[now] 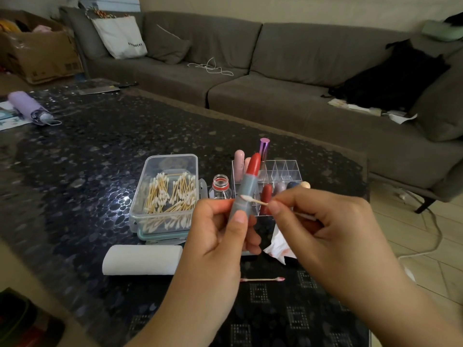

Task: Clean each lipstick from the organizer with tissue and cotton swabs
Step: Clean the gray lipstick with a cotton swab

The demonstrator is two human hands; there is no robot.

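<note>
Lettering on the white tote bag (120,36) propped against the grey sofa (250,78) reads as "STARBUCKS", though it is small and soft; no other writing can be made out.

The lipstick (246,186) in hand has a grey-blue tube and a bright red bullet wound fully up, its tip rounded and slanted. It stands nearly upright, leaning slightly right, in front of the clear organizer (280,171). The left hand (220,236) grips the tube's lower part, thumb across the front and fingers curled behind. The right hand (325,236) pinches a cotton swab (253,200) between thumb and forefinger; the swab's white tip touches the tube's side, below the red bullet.

The organizer sits on the dark pebble-patterned surface (87,159), with several lipsticks in it: a pink tube and a purple metallic one at the back, and red, mauve, dark and pale tops in the front row. Just left of it stands a small open clear bottle (220,187), and beside that a clear plastic box (167,194) full of wooden-stemmed cotton swabs. A roll of white tissue (142,259) lies in front of the box. A crumpled tissue (278,246) with red smears lies under the hands, and a used swab (263,279) with pink-stained ends lies nearer the camera.
</note>
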